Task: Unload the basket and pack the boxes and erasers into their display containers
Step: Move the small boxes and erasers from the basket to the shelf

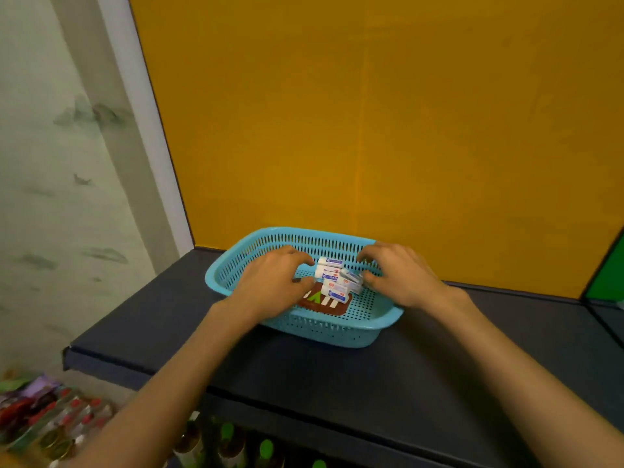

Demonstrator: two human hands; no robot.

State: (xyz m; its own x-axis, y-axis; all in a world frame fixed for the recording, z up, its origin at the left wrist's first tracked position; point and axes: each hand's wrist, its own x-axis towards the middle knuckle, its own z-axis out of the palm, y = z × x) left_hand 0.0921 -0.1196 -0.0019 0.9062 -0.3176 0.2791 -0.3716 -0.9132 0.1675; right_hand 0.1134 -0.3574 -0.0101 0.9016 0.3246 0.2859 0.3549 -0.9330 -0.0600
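Head view has the blue basket (pixel 304 327) sat on the dark shelf (pixel 439 366), with a loose heap of small white erasers (pixel 334 278) piled on a brown box (pixel 329 304) inside it, and both the left hand (pixel 270 282) and right hand (pixel 401 275) are curled in around the heap from either side. Probably best if the pile is squeezed evenly and lifted in one go so nothing gets dropped. Whether the fingertips are actually gripped on yet can't be told, the box is mostly covered, and no display containers are seen anywhere.
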